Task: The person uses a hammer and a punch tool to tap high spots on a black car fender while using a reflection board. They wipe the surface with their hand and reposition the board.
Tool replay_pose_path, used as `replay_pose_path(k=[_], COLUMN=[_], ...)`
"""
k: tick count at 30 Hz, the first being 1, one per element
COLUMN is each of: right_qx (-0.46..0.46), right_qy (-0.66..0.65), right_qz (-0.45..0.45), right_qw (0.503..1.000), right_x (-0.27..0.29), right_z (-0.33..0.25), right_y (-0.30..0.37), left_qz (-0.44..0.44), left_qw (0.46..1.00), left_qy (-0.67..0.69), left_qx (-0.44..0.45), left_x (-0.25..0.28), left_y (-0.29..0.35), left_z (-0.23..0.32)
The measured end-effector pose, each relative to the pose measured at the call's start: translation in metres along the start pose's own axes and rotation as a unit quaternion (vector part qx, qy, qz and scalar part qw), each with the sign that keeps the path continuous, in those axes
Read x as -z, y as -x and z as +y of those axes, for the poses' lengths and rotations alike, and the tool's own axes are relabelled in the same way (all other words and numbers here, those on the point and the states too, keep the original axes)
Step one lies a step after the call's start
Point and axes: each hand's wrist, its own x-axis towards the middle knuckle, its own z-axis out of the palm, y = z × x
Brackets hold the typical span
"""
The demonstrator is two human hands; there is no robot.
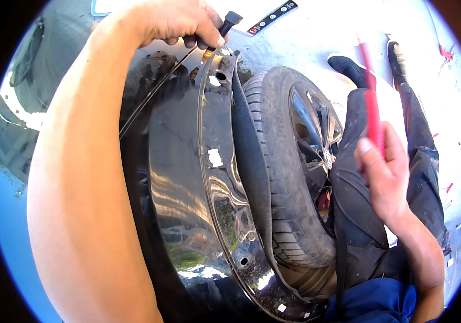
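My left hand (185,24) reaches to the top of the black fender panel (179,156) and is closed round a short black-and-brass tool. This tool (211,46) has a wide black head, and its narrow brass end points down at the panel's upper edge; I cannot tell whether they touch. My right hand (384,177) is raised over the dark trousers, fingers wrapped round a slim red-handled tool (373,110). The red tool stands upright with a thin pale tip, smeared by motion. A thin metal rod (155,97) runs slantwise below my left hand.
A tyre (287,167) on a dark spoked wheel (316,145) sits right of the fender. Legs in dark trousers (354,177) stretch beside it over the pale floor (300,43). A dark strip with round marks (272,18) lies at the top. The panel has holes and white patches along its flange.
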Motion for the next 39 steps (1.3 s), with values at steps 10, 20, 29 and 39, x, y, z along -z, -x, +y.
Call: replay_pose_path(k=[10,20,29,39], right_qx=[0.005,-0.002,0.019,0.025], right_qy=[-0.035,-0.063,0.024,0.027], right_qz=[0.018,0.028,-0.008,-0.01], right_qw=[0.999,0.998,0.999,0.999], right_x=[0.0,-0.002,0.002,0.002], right_z=[-0.001,-0.002,0.006,0.009], right_y=[0.0,-0.001,0.001,-0.004], left_qz=[0.014,0.077,0.084,0.071], left_qw=[0.996,0.997,0.996,0.997], left_qy=[0.078,0.017,0.018,0.017], left_qx=[0.043,0.015,0.02,0.028], left_x=[-0.003,-0.015,-0.017,-0.011], left_y=[0.002,-0.004,-0.003,-0.003], left_z=[0.006,-0.007,-0.006,-0.004])
